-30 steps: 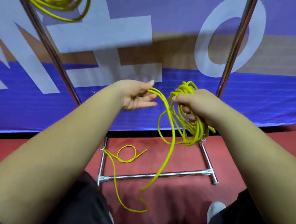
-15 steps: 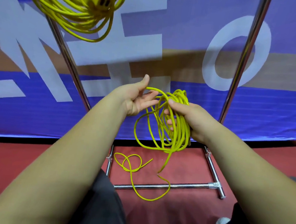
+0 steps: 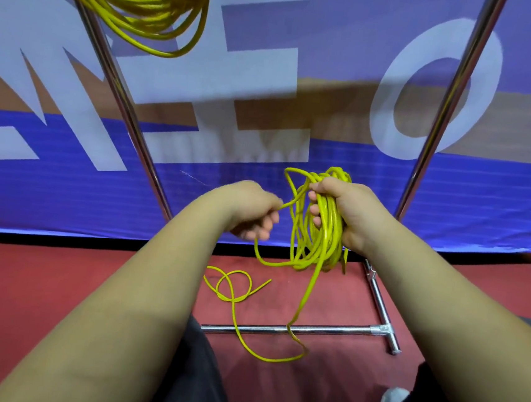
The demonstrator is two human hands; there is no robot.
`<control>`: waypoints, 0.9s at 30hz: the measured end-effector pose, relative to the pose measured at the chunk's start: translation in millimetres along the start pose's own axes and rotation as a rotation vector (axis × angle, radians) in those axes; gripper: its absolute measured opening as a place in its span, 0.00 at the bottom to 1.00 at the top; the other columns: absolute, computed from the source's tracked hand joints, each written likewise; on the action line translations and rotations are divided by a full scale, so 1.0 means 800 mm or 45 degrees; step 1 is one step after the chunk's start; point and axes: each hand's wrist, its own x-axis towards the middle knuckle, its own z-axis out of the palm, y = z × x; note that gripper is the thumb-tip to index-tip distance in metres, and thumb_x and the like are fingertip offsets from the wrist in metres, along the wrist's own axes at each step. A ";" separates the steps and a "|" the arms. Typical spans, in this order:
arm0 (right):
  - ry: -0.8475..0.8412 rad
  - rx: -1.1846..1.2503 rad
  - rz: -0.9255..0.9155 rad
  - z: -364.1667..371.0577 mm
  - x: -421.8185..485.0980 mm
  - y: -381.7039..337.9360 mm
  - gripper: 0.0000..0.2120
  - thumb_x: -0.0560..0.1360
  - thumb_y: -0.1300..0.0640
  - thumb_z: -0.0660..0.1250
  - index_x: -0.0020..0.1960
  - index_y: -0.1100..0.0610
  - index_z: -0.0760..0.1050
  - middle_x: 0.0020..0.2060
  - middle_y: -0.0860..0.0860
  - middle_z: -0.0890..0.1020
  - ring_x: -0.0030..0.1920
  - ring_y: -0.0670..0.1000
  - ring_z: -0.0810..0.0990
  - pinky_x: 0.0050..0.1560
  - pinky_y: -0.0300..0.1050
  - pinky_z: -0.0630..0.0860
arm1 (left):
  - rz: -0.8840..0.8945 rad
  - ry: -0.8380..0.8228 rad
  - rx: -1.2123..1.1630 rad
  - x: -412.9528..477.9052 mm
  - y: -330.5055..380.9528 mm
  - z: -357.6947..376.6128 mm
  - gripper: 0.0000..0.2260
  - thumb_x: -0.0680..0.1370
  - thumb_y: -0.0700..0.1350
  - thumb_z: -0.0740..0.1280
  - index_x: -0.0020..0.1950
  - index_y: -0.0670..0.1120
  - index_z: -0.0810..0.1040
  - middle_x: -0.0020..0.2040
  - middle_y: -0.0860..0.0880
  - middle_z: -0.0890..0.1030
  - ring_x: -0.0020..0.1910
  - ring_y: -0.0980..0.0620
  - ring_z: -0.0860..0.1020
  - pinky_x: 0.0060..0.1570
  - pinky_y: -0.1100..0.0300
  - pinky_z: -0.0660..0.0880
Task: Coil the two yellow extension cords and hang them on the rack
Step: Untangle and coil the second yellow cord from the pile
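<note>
Head view: two cords; hung coil (image 3: 140, 4) on rack (image 3: 446, 98); right hand (image 3: 350, 215) grips second coil (image 3: 322, 238), left hand (image 3: 250, 209) pinches strand (image 3: 289, 204).

You have one view, worn on your head, facing forward and down. It sits close above your left hand (image 3: 253, 209) and right hand (image 3: 350, 212), with the rack (image 3: 294, 329), banner (image 3: 339, 29) and red floor (image 3: 55, 278) just beyond.
</note>
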 end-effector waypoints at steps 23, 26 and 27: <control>-0.457 0.893 0.134 -0.056 -0.019 -0.053 0.02 0.74 0.56 0.65 0.44 0.54 0.73 0.26 0.42 0.73 0.21 0.41 0.69 0.24 0.34 0.66 | 0.661 -0.802 1.249 0.036 -0.201 0.193 0.19 0.76 0.30 0.68 0.62 0.49 0.84 0.77 0.51 0.73 0.70 0.49 0.76 0.66 0.53 0.75; -0.480 0.921 0.141 -0.062 -0.021 -0.056 0.02 0.74 0.57 0.65 0.44 0.55 0.73 0.26 0.42 0.73 0.21 0.41 0.69 0.24 0.35 0.67 | 0.659 -0.672 1.178 0.040 -0.192 0.175 0.12 0.80 0.35 0.67 0.58 0.47 0.84 0.72 0.52 0.78 0.65 0.49 0.79 0.63 0.56 0.74; -0.486 0.927 0.146 -0.064 -0.021 -0.057 0.01 0.74 0.57 0.64 0.44 0.55 0.73 0.26 0.43 0.73 0.21 0.42 0.70 0.24 0.35 0.67 | 0.659 -0.597 1.150 0.042 -0.187 0.167 0.10 0.81 0.37 0.67 0.59 0.47 0.84 0.67 0.50 0.82 0.63 0.48 0.80 0.62 0.55 0.75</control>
